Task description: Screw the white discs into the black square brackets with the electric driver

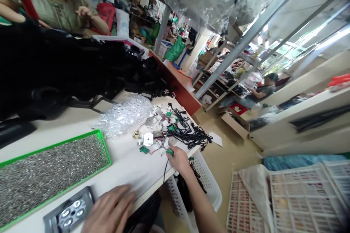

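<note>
My right hand [179, 159] reaches to the table's far edge and pinches a small green circuit board [170, 151] among a scatter of boards, white parts and wires. A tangle of black cables [188, 131] lies just beyond it. My left hand [109, 211] rests near the front edge of the white table [131, 164], blurred, fingers curled, beside a grey metal LED lamp housing [68, 213] with several lenses. Whether the left hand holds anything is unclear.
A green tray [51, 169] full of small screws lies at the left. Bubble wrap [125, 114] and a heap of black gear [68, 69] lie behind. A white plastic basket [210, 185] stands under the table edge. White crates [300, 200] lie on the floor; people sit around.
</note>
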A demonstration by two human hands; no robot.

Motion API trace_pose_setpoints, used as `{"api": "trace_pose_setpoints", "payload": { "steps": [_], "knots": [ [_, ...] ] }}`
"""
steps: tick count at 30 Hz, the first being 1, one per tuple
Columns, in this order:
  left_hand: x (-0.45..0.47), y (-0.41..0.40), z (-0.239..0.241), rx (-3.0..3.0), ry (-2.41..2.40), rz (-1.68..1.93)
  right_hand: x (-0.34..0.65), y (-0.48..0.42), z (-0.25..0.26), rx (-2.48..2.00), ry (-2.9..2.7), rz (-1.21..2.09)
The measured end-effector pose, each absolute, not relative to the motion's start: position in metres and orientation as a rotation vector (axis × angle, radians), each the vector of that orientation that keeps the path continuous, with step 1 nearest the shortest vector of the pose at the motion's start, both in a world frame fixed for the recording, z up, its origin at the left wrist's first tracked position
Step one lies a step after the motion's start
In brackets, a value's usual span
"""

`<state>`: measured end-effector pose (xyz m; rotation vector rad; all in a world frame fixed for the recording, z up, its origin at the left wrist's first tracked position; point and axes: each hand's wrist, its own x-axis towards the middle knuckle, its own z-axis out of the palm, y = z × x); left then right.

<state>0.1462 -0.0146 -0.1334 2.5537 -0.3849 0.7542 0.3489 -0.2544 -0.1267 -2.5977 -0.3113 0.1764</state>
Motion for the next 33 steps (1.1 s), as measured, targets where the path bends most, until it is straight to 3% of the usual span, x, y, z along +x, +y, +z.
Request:
{"api": "trace_pose_setpoints", "payload": {
  "steps": [4, 11, 18, 25, 33],
  "knots": [
    [0.212, -0.055, -0.113, 2.617, -0.368, 0.642, 0.354, -0.255, -0.122, -2.388, -0.281, 0.168],
    [0.308, -0.055, -0.126, 2.859, 0.245, 0.263, 0.368, -0.268, -0.113, -2.06, -0.259, 0.304],
    [0.315, -0.062, -0.124, 2.72, 0.043, 0.307, 0.368, -0.244, -0.1, -1.28, -0.03, 0.415],
    [0.321, -0.092, -0.118, 2.458, 0.078, 0.137, 0.379, -0.221, -0.087, -1.283, -0.057, 0.465],
    [0.338, -0.06, -0.114, 2.13, 0.163, -0.062, 0.398, -0.251, -0.086, -1.358, 0.019, 0.244]
  ]
}}
